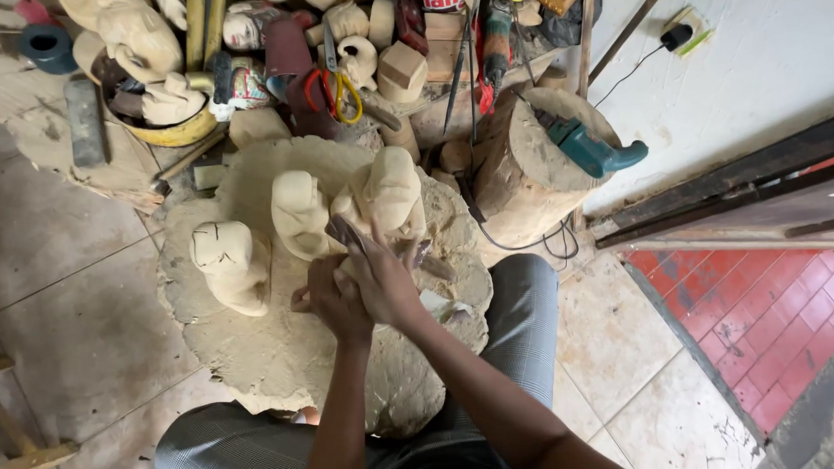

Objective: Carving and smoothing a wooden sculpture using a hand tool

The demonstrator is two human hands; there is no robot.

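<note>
Two hands worked at the stump slab [255, 360]: left hand [332, 302] closed around the pale carving [383, 194], steadying it mid-slab; right hand [382, 282] gripped a sanding piece [345, 232] against it.

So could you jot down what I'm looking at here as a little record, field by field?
Setting: tiled floor, person seated at a wooden stump slab
Left hand: closed near the base of the pale wooden carving
Right hand: gripping a dark flat tool against that carving
Nearby carvings: a second figure beside it, a third lying apart, pencil-marked
Behind: teal power tool on a log, scissors, heap of unfinished carvings
Unclear: what the left hand holds
</note>
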